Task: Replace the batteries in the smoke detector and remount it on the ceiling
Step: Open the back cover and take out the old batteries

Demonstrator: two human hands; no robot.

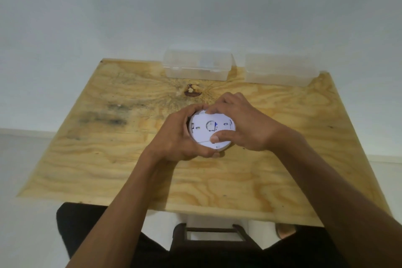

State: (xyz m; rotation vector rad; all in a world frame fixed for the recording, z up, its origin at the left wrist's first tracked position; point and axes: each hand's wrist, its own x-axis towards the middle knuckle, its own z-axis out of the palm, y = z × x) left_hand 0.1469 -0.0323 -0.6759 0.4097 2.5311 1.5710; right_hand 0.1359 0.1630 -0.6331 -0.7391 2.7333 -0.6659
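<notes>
Plywood table is lying open around both hands; left hand and right hand are gripping the white smoke detector, its markings too blurred for reading.

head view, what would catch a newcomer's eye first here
First, the round white smoke detector near the middle of the plywood table, gripped from both sides: the left hand wraps its left edge while the right hand holds the right edge, thumb pressing on its face. Next, two clear plastic boxes side by side at the table's far edge against the pale wall.
</notes>
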